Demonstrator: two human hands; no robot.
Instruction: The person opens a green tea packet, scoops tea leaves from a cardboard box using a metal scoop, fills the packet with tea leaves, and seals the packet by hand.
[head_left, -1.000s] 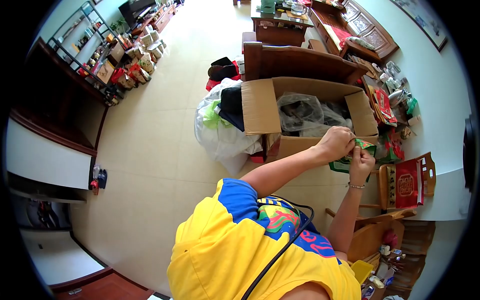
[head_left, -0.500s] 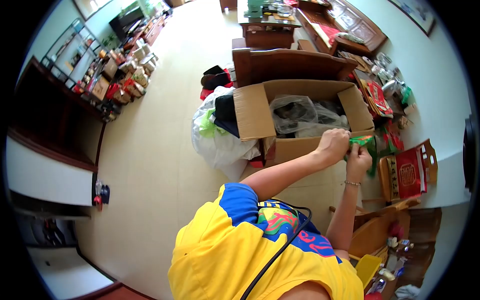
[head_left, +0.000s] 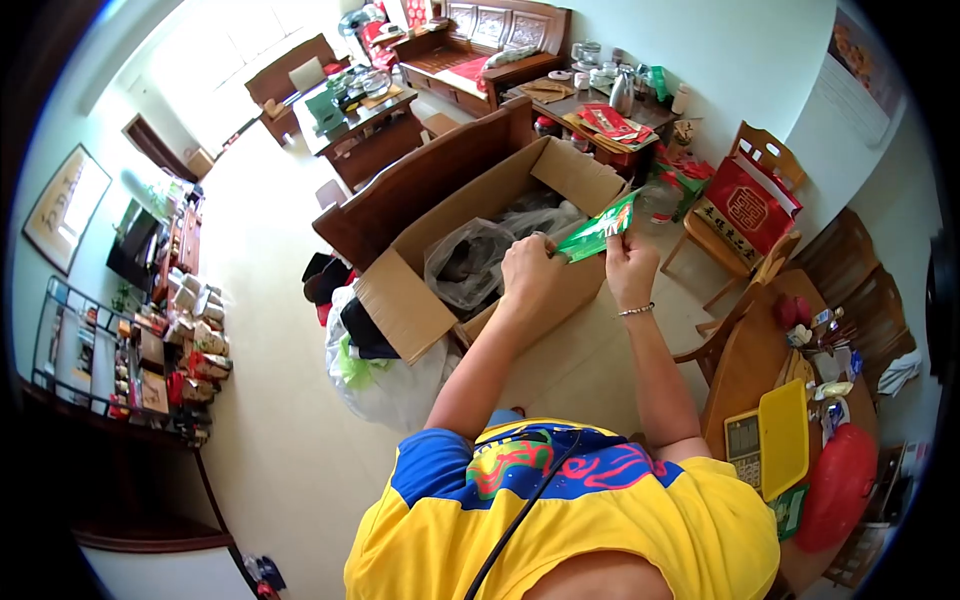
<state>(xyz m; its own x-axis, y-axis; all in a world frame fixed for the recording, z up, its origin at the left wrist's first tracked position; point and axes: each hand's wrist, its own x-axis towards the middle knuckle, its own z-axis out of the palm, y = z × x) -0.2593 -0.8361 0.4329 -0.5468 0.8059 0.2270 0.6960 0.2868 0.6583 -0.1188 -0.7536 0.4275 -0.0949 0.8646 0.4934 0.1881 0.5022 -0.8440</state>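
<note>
Both hands grip a shiny green packet (head_left: 597,229) with an orange and white print, held up above the right front edge of a large cardboard box (head_left: 410,305). My left hand (head_left: 532,268) is closed on the packet's lower left end. On its right side, my right hand (head_left: 631,268) pinches the edge, a beaded bracelet on the wrist. Inside the open box, clear plastic bags (head_left: 468,262) wrap dark things that I cannot make out. The packet hides part of the box's right flap.
A white plastic bag (head_left: 395,388) lies left of the box, against a wooden bench back (head_left: 430,150). To the right stand a chair with a red gift bag (head_left: 748,210) and a round table with a yellow tray (head_left: 785,440), a calculator (head_left: 744,446) and a red bag (head_left: 842,488).
My view has turned to the right, bringing more of the round table into sight. The green packet, crumpled between my hands before, is now spread out with its printed face showing.
</note>
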